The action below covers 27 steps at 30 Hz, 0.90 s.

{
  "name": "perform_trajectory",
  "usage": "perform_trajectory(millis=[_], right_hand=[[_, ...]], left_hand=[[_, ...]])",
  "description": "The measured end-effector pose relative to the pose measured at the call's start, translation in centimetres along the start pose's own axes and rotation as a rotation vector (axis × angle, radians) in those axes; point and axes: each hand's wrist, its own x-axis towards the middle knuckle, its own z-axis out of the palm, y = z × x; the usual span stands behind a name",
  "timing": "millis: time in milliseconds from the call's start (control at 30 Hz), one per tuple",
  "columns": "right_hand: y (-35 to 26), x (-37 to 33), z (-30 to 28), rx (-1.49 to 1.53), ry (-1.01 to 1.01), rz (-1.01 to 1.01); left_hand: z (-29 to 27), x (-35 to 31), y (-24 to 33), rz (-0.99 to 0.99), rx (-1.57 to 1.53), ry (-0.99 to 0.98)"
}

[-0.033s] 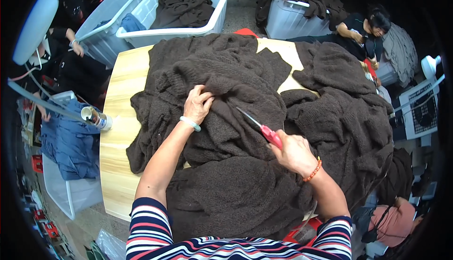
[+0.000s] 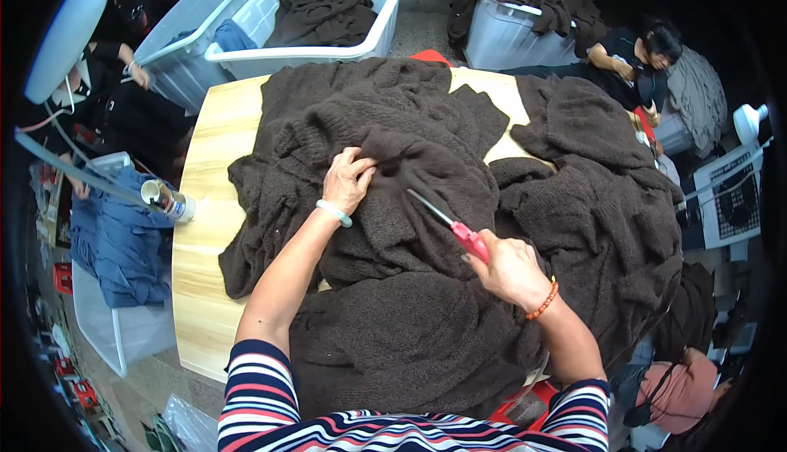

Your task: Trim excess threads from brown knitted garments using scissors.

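Observation:
A heap of dark brown knitted fabric (image 2: 369,112) spreads over the table in front of me, thick and rumpled. My left hand (image 2: 350,183) is closed on a fold near the heap's middle, with thumb and fingers pinched together. In my right hand (image 2: 515,273), the fingers wrap around a pink-handled tool (image 2: 470,240) with a long, thin metal shaft. The shaft slants up and left, its tip over the knit a short way right of my left hand; whether it touches the cloth I cannot tell. More brown knit pieces (image 2: 611,206) lie to the right.
The pale wooden table (image 2: 201,288) shows at the left, where a white container (image 2: 176,204) stands near its edge. Plastic tubs (image 2: 385,34) with cloth stand beyond. Blue cloth (image 2: 127,243) overhangs a left-hand bin. A person (image 2: 639,59) sits at the far right; another (image 2: 676,395) is lower right.
The fold by my left hand has shifted slightly. Both hands keep nearly the same place and grip; the whole view has moved a little.

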Motion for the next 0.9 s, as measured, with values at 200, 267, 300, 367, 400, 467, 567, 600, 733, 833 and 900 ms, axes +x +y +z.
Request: perform_trajectory(millis=[200, 267, 300, 367, 400, 467, 567, 600, 733, 833, 900], right_hand=[[-2.8, 1.4, 0.1, 0.121, -0.020, -0.153], [-1.0, 1.1, -0.2, 0.180, 0.052, -0.129], [-0.3, 0.9, -0.4, 0.246, 0.048, -0.084], [0.6, 0.3, -0.7, 0.303, 0.036, -0.051], [0.9, 0.0, -0.8, 0.238, 0.033, -0.039], [1.1, 0.1, -0.4, 0.166, 0.029, -0.039], [0.3, -0.5, -0.4, 0.275, 0.032, 0.002], [0.5, -0.9, -0.5, 0.264, 0.033, 0.012], [2.1, -2.0, -2.3, 0.368, 0.237, 0.073], [1.9, -2.1, -3.9, 0.402, 0.314, 0.045], [1.5, -2.4, -4.6, 0.390, 0.306, 0.063]], left_hand=[[0.4, 0.2, 0.6, -0.064, -0.288, 0.017], [-1.4, 0.7, 0.9, -0.274, -0.596, 0.021], [-2.8, 1.1, 0.3, -0.290, -0.454, 0.205], [-5.2, 2.2, -3.0, -0.382, -0.138, 0.402], [-5.3, 3.0, -5.1, -0.377, 0.062, 0.501], [-4.7, 4.0, -7.5, -0.559, 0.039, 0.314], [-3.1, 5.7, -8.2, -0.483, -0.212, 0.123], [-2.5, 6.6, -6.5, -0.525, -0.330, 0.033], [-4.2, 4.4, 5.0, -0.031, -0.788, -0.154], [-9.1, -2.9, 13.4, 0.418, -0.978, -0.651], [-10.6, -8.7, 16.1, 0.539, -1.080, -1.082]])
